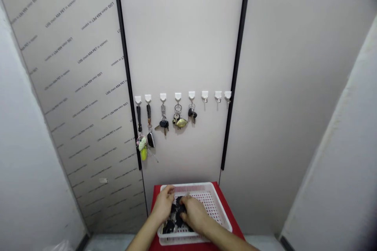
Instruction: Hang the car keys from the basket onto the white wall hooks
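Note:
A white plastic basket (216, 208) sits on a red surface (229, 213) below me and holds several dark keys (170, 225). My left hand (162, 205) reaches into the basket's left side with fingers curled over the keys. My right hand (194, 213) lies beside it in the basket, its fingers closed on a dark key bunch (179, 205). Above, a row of white hooks (204, 95) runs across the wall panel. The five on the left carry key bunches (163, 122); the three on the right are bare.
A black vertical strip (126, 74) edges the hook panel on the left and another black strip (235, 70) on the right. A film-covered panel (73, 86) with printed text stands at the left. White walls (338, 157) close in on both sides.

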A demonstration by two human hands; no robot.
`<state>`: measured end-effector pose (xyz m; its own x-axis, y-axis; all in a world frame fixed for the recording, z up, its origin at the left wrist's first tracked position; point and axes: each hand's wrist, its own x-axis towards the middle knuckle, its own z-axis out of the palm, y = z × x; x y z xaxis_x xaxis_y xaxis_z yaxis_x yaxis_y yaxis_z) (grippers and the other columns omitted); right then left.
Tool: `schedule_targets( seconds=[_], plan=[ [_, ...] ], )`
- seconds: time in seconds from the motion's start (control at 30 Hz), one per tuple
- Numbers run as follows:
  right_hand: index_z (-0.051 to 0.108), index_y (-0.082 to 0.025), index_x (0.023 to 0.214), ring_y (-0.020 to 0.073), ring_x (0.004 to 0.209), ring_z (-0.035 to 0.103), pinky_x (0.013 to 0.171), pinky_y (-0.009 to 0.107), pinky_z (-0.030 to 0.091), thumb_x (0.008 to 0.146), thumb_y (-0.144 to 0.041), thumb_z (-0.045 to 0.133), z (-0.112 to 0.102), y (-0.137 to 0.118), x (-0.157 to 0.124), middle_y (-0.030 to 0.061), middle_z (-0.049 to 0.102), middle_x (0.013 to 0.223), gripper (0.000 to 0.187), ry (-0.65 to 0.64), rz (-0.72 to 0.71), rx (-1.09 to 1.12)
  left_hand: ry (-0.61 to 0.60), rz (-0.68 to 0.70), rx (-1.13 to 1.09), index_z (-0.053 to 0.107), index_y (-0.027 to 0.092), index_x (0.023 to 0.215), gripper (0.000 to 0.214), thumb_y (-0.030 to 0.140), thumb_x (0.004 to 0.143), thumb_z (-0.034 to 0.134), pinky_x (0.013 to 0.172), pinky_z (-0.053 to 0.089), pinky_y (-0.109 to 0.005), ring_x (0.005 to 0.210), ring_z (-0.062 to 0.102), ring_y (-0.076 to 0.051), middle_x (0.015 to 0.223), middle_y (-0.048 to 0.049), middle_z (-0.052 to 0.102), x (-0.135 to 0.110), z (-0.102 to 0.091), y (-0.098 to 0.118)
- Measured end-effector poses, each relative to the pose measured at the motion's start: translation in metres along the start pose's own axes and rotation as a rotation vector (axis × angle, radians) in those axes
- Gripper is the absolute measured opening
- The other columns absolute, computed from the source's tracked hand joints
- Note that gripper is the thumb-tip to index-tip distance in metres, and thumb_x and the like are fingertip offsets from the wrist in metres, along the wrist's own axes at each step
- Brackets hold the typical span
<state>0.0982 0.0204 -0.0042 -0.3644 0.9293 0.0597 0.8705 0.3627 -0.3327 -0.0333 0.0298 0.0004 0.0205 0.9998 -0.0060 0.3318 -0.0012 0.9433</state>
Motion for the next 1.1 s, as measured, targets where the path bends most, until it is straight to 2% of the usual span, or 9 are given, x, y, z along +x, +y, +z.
schedule_targets(
  seconds=[0.13, 0.27, 0.37, 0.47, 0.7, 0.8, 0.93, 1.0, 1.1],
  plan=[
    [0.052, -0.021, 0.085, 0.0192, 0.079, 0.053, 0.066, 0.027, 0.036, 0.057, -0.023, 0.045, -0.006, -0.004, -0.003, 0.0056, 0.059, 0.084, 0.028, -0.023, -0.022, -0.013, -0.024, 0.012, 0.096, 0.048, 0.011, 0.09, 0.03, 0.011, 0.064, 0.034, 0.077, 0.033, -0.021, 0.085, 0.047, -0.011, 0.092, -0.0069, 0.053, -0.009, 0.006, 0.001],
    [0.049, -0.021, 0.092, 0.0241, 0.077, 0.053, 0.063, 0.032, 0.038, 0.052, -0.033, 0.05, -0.01, -0.011, -0.003, 0.0079, 0.058, 0.086, 0.042, -0.086, -0.004, -0.058, -0.026, -0.001, 0.173, 0.047, 0.011, 0.092, 0.031, 0.011, 0.064, 0.033, 0.078, 0.032, -0.02, 0.086, 0.047, -0.012, 0.093, -0.0068, 0.052, -0.012, 0.01, 0.001],
    [0.051, -0.019, 0.091, 0.0235, 0.078, 0.054, 0.064, 0.031, 0.038, 0.054, -0.026, 0.048, -0.011, -0.013, -0.001, 0.0089, 0.059, 0.085, 0.037, -0.108, 0.012, -0.081, -0.021, -0.012, 0.2, 0.047, 0.011, 0.093, 0.032, 0.011, 0.064, 0.033, 0.078, 0.032, -0.02, 0.086, 0.047, -0.011, 0.095, -0.007, 0.052, -0.012, 0.009, 0.001],
    [0.052, -0.019, 0.086, 0.0199, 0.077, 0.054, 0.064, 0.027, 0.037, 0.056, -0.014, 0.041, -0.009, -0.013, 0.002, 0.0073, 0.06, 0.082, 0.032, -0.069, 0.016, -0.06, -0.022, -0.017, 0.188, 0.047, 0.01, 0.094, 0.032, 0.011, 0.064, 0.033, 0.077, 0.032, -0.018, 0.085, 0.047, -0.011, 0.095, -0.007, 0.052, -0.013, 0.008, 0.004],
    [0.055, -0.018, 0.073, 0.018, 0.071, 0.054, 0.058, 0.024, 0.035, 0.053, -0.009, 0.038, -0.003, -0.008, 0.002, 0.0068, 0.06, 0.075, 0.028, -0.019, 0.029, 0.012, 0.012, -0.012, 0.146, 0.05, 0.011, 0.092, 0.033, 0.008, 0.062, 0.035, 0.079, 0.031, -0.021, 0.087, 0.047, -0.013, 0.095, -0.0069, 0.053, -0.015, 0.006, 0.006],
    [0.054, -0.016, 0.068, 0.0144, 0.065, 0.052, 0.055, 0.021, 0.034, 0.053, -0.009, 0.038, -0.006, -0.003, 0.004, 0.0045, 0.059, 0.069, 0.023, 0.014, 0.041, 0.138, -0.015, 0.004, 0.075, 0.051, 0.012, 0.091, 0.035, 0.005, 0.06, 0.035, 0.08, 0.031, -0.022, 0.088, 0.047, -0.013, 0.095, -0.0068, 0.054, -0.014, 0.007, 0.0],
    [0.049, -0.014, 0.064, 0.008, 0.051, 0.044, 0.047, 0.017, 0.03, 0.053, -0.007, 0.037, -0.023, 0.0, 0.01, -0.0009, 0.051, 0.055, 0.017, 0.079, 0.066, 0.431, -0.22, 0.045, -0.163, 0.051, 0.013, 0.09, 0.046, -0.004, 0.05, 0.035, 0.077, 0.034, -0.021, 0.085, 0.049, -0.012, 0.089, -0.0046, 0.056, -0.01, 0.011, 0.001],
    [0.045, -0.014, 0.065, 0.0057, 0.042, 0.037, 0.041, 0.016, 0.027, 0.055, -0.007, 0.036, -0.038, -0.002, 0.015, -0.0048, 0.042, 0.047, 0.015, 0.066, 0.089, 0.607, -0.285, 0.065, -0.267, 0.052, 0.013, 0.088, 0.043, -0.002, 0.05, 0.039, 0.074, 0.035, -0.023, 0.083, 0.049, -0.013, 0.086, -0.0041, 0.056, -0.008, 0.014, 0.011],
    [0.041, -0.015, 0.067, 0.0043, 0.037, 0.031, 0.037, 0.015, 0.026, 0.059, -0.01, 0.036, -0.064, -0.006, 0.02, -0.0076, 0.035, 0.045, 0.011, 0.051, 0.092, 0.792, -0.239, 0.168, -0.328, 0.052, 0.015, 0.084, 0.032, 0.008, 0.054, 0.045, 0.074, 0.034, -0.024, 0.081, 0.047, -0.014, 0.084, -0.0023, 0.056, -0.004, 0.017, 0.035]
  ],
)
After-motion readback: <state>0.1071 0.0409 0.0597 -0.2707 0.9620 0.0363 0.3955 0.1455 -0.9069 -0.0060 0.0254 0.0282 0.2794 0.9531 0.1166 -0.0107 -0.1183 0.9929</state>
